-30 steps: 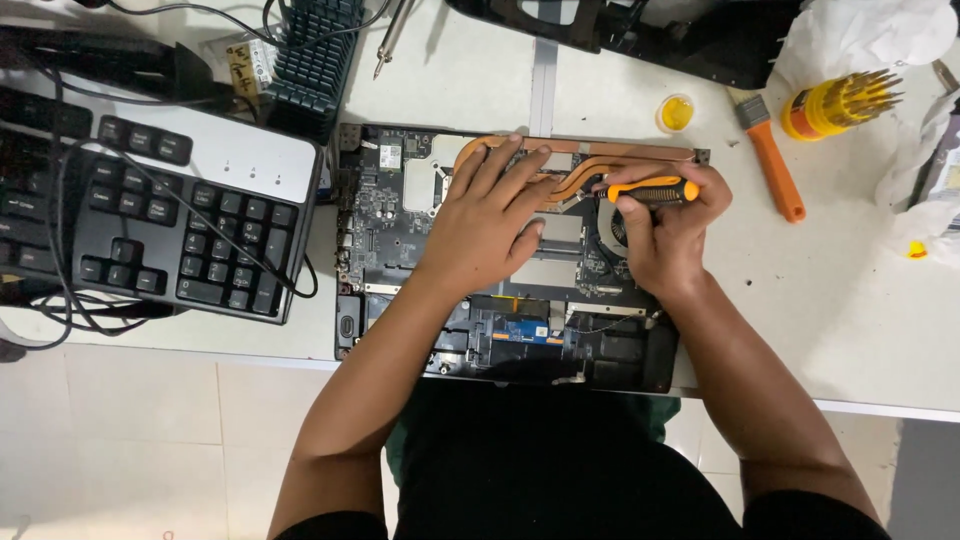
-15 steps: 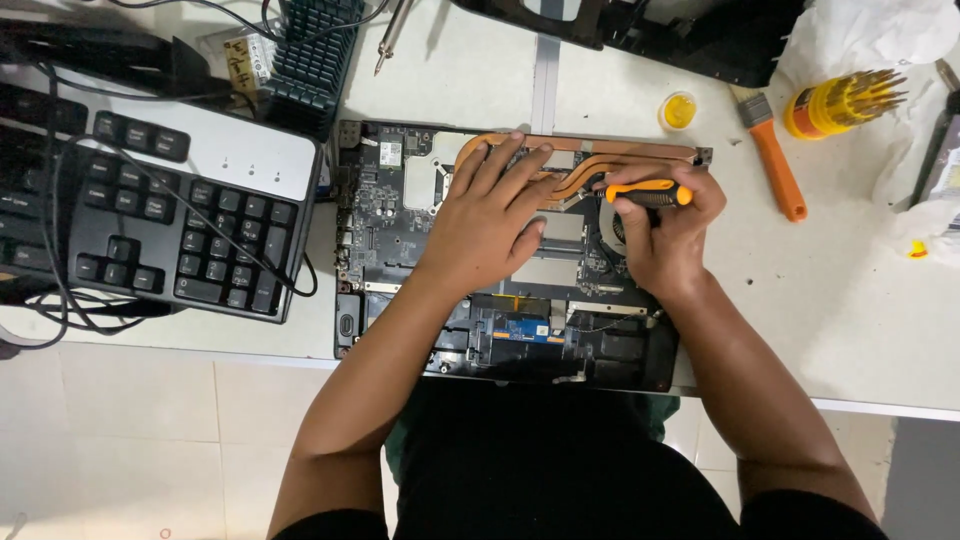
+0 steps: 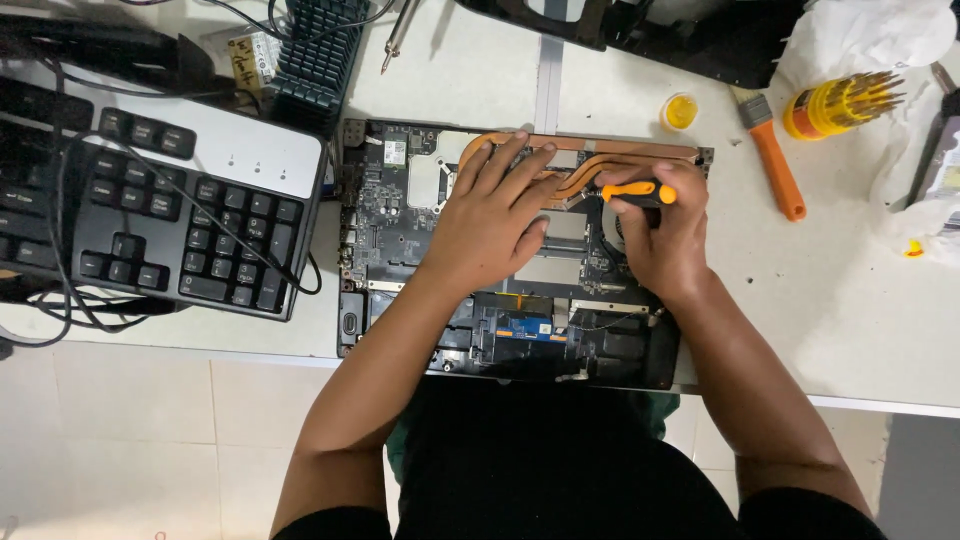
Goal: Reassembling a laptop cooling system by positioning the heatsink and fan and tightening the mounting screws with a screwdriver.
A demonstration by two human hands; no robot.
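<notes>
Opened laptop (image 3: 400, 225): lies flat on the white table (image 3: 860, 320), bottom cover off, circuit board exposed; its near edge overhangs toward the person's lap.
Copper heat pipes (image 3: 640, 152): run along the far edge of the board, curving down toward the fan area on the right.
Left hand (image 3: 490, 222): palm down, fingers spread and extended, pressing flat on the middle of the board; fingertips (image 3: 522, 140) reach the copper pipes. Open, gripping nothing. The forearm comes up from the lower left at a slant.
Right hand (image 3: 665, 235): curled closed around the orange-and-black screwdriver (image 3: 640, 191), wrist bent, knuckles toward the camera; thumb and fingers pinch the handle.
Screwdriver: held low over the fan corner of the board, handle lying nearly level; its tip is hidden by the hand.
Keyboard (image 3: 190, 215): black and silver, left of the laptop, draped with black cables.
Brush (image 3: 772, 158): orange handle, on the table right of the laptop.
Yellow bit holder (image 3: 840, 105): beyond the brush, well apart from both hands.
Small yellow cap (image 3: 680, 111): just past the laptop's far edge.
</notes>
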